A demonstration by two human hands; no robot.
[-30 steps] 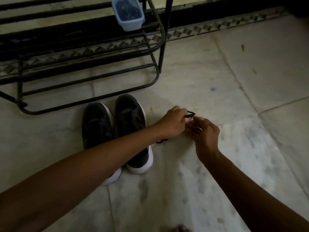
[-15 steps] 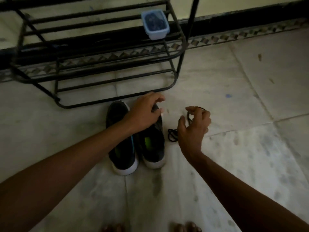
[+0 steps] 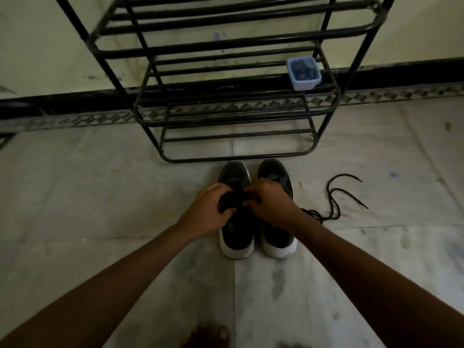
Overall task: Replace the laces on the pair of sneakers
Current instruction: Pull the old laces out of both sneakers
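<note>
Two black sneakers with white soles stand side by side on the floor, toes toward the rack: the left sneaker [image 3: 237,234] and the right sneaker [image 3: 276,232]. Both hands work over the left sneaker's lacing area. My left hand [image 3: 208,212] curls its fingers round the dark upper near the tongue. My right hand [image 3: 272,203] reaches across the right sneaker and pinches at the same spot. A loose black lace [image 3: 335,197] lies on the floor to the right of the shoes, held by neither hand.
A black metal shoe rack [image 3: 226,116] stands against the wall just beyond the sneakers. A small blue plastic container [image 3: 303,74] with dark contents sits on a lower rack shelf at right. My toes [image 3: 213,334] show at the bottom edge. Marble floor surrounds the shoes.
My right hand let go of the black lace, which now lies on the floor, and moved left to the left sneaker. My left hand shifted onto that sneaker's lacing area. The view tilted up.
</note>
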